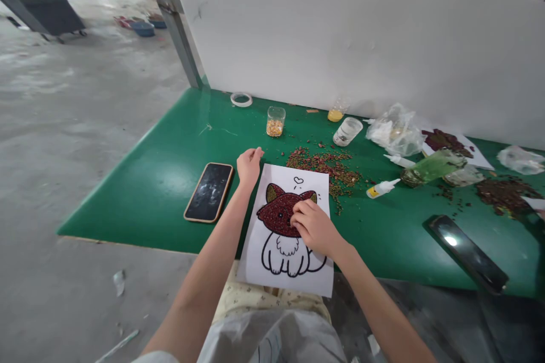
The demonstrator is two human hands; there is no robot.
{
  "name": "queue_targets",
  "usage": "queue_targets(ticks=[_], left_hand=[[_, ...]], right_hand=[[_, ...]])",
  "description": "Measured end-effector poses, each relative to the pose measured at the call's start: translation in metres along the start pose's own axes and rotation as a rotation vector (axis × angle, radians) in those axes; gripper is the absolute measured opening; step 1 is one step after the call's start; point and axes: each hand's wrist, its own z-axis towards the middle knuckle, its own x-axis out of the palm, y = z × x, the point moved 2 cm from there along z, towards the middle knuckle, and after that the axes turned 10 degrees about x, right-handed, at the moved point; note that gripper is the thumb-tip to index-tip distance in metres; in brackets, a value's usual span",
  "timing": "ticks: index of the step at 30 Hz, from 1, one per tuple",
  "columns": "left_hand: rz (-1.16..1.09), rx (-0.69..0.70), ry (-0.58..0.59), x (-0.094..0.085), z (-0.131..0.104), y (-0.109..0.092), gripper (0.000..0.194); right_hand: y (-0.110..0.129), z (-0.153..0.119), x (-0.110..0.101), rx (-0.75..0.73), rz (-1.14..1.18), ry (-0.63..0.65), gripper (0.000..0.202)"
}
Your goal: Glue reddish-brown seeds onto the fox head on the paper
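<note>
A white sheet (pixel 251 261) with a cartoon fox drawing lies at the table's front edge. The fox's head is covered in dark red bits and its ears are partly green; the body is bare outline. My right hand (pixel 313 226) rests over the right side of the fox's head, fingertips pinched together on it; anything between them is too small to make out. My left hand (pixel 249 165) is on the green table beside the sheet's upper left corner, its fingers curled closed, contents hidden. Loose red and green beans (pixel 323 164) are scattered behind the sheet.
A phone (pixel 209 192) lies left of my left arm, another phone (pixel 468 252) at the right. Behind stand a cup of kernels (pixel 275 122), a tipped clear cup (pixel 347 131), a glue bottle (pixel 382 188), plastic bags (pixel 395 129) and a tape roll (pixel 241 100). A white partition (pixel 340 34) borders the table.
</note>
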Motion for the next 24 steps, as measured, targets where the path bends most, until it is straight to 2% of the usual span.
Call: queue_targets(ticks=[14, 20, 24], left_hand=[[0.010, -0.001, 0.006, 0.000, 0.000, -0.001, 0.034], [0.004, -0.004, 0.005, 0.000, 0.000, 0.000, 0.034], [0.001, -0.010, 0.008, 0.000, 0.000, 0.000, 0.034]], right_hand=[[-0.002, 0.000, 0.001, 0.006, 0.028, -0.005, 0.017], [-0.010, -0.007, -0.008, 0.082, 0.113, -0.137, 0.020], [-0.010, -0.011, -0.007, 0.086, 0.121, -0.119, 0.019]])
